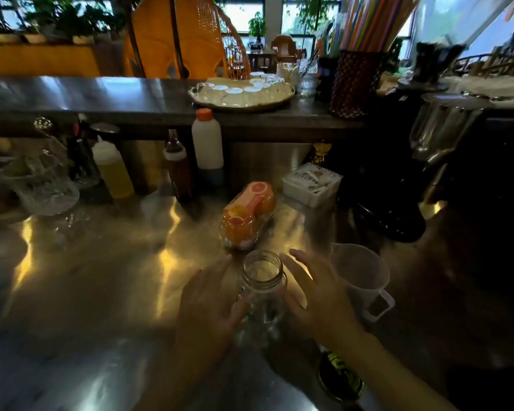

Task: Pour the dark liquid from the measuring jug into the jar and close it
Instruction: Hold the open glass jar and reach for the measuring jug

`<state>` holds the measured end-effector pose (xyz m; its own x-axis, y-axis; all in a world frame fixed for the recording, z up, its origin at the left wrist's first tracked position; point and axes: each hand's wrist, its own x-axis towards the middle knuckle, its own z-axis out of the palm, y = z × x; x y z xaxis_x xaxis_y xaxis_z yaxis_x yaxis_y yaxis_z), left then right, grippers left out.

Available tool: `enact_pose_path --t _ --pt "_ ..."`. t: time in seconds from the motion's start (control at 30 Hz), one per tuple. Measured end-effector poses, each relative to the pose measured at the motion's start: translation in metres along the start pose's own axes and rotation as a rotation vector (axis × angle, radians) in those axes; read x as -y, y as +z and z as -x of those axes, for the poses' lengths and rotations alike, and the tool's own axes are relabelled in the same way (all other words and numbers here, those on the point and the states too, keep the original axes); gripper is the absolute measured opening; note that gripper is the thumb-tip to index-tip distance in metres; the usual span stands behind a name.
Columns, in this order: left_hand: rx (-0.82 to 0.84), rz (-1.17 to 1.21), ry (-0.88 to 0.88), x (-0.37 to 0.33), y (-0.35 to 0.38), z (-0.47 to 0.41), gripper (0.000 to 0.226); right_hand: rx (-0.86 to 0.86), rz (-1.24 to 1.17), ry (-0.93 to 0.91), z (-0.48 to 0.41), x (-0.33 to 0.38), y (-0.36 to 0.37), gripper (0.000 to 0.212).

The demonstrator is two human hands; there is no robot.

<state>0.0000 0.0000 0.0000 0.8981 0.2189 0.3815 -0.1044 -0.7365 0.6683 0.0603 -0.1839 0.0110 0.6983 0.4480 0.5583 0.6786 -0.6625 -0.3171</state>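
Note:
A clear glass jar (261,280) stands upright and lidless on the steel counter (101,292); it looks empty. My left hand (208,307) is just left of it, fingers spread, fingertips at the glass. On the jar's right side, my right hand (312,295) hovers with spread fingers, close to the rim. Further right stands a translucent plastic measuring jug (362,277), its handle toward me; I cannot make out liquid inside. A dark round lid (339,378) with yellow-green print lies on the counter under my right forearm.
An orange packaged item (247,215) lies just behind the jar. Squeeze bottles (113,170) and a white bottle (207,140) line the back. A white box (310,185) and a dark machine (398,179) stand at the right. A tray of glasses (241,93) sits on the raised ledge.

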Motion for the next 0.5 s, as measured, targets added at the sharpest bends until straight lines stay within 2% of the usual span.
enact_pose_path --t 0.2,0.37,0.5 --pt "0.088 -0.063 -0.024 0.006 0.019 -0.003 0.069 -0.037 0.065 -0.011 0.000 -0.005 0.016 0.034" --pt "0.084 0.046 -0.078 0.011 0.034 -0.006 0.072 -0.062 0.042 -0.051 -0.002 -0.007 0.019 0.030" --pt "0.064 0.024 -0.088 0.015 0.046 -0.006 0.071 -0.056 0.025 -0.061 -0.001 -0.007 0.014 0.027"
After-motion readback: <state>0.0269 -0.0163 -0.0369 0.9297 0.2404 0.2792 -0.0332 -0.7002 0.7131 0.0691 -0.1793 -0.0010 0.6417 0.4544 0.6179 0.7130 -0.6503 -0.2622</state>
